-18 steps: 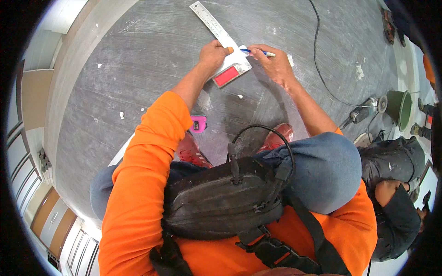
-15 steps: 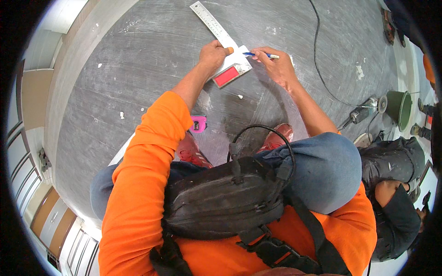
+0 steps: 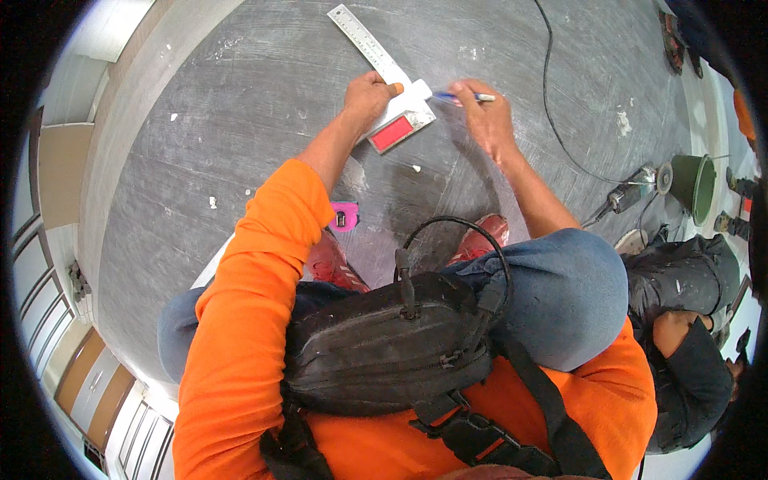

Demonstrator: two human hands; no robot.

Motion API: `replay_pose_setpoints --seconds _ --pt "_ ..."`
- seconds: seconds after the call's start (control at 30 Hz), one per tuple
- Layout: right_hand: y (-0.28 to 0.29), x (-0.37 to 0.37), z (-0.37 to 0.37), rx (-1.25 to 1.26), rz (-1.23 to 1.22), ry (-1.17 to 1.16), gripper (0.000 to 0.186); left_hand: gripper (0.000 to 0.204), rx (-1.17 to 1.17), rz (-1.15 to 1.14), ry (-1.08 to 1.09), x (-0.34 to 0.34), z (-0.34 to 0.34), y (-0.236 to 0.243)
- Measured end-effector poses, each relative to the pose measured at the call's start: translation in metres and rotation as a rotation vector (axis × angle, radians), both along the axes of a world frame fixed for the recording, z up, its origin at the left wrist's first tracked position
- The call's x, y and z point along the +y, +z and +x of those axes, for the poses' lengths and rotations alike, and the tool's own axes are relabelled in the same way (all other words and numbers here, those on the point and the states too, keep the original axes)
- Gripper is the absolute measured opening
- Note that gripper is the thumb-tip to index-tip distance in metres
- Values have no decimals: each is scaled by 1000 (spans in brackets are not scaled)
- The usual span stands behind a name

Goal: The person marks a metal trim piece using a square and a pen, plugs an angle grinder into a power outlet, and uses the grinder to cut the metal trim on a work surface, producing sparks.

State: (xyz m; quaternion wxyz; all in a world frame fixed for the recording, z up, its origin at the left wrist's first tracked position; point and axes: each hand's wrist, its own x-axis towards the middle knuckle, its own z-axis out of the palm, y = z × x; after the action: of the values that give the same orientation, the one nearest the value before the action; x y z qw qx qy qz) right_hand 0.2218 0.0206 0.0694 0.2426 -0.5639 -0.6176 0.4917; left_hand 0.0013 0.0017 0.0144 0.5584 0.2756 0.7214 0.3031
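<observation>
We note the left hand (image 3: 370,100) closed at the left edge of the square (image 3: 364,42), thumb laid on top, fingers curled out of sight underneath. The square's scaled blade runs from this grip to the far left; its red-faced stock lies on the near side, to the right of the wrist. A white piece (image 3: 419,90) lies across the square just right of the thumb. We cannot tell where it ends under the hand, nor whether the thumb bears on it or on the metal alone.

The right hand (image 3: 484,116) is pinched around a pen (image 3: 486,98), thumb and fingers drawn together, at the right of the square. The pen points left, toward the white piece's right end. Its blue front part is smeared by motion, so we cannot make out whether the tip touches.

On the floor (image 3: 240,120), a pink tape measure (image 3: 344,218) lies nearer us, by the left shoe (image 3: 332,264). The right shoe is partly covered by the knee and the loop of the black bag (image 3: 384,344). Well off to the right are a grinder (image 3: 632,192) and a green bucket (image 3: 694,188). A co-worker (image 3: 680,280) at the right is cut off by the dark rim.
</observation>
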Motion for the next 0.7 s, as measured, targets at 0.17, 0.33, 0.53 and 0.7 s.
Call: replay_pose_setpoints --seconds 0.17,0.33,0.53,0.7 --pt "-5 -17 12 -74 -447 -113 39 21 11 12 -33 2 5 7" --pt "-36 -56 -24 262 -674 33 39 27 117 -14 -174 -2 -4 5" --pt "-39 -63 -24 375 -687 28 36 43 449 286 -890 -30 -50 19" --pt "-50 -66 -22 359 -555 -25 31 41 846 268 -917 -51 -20 35"
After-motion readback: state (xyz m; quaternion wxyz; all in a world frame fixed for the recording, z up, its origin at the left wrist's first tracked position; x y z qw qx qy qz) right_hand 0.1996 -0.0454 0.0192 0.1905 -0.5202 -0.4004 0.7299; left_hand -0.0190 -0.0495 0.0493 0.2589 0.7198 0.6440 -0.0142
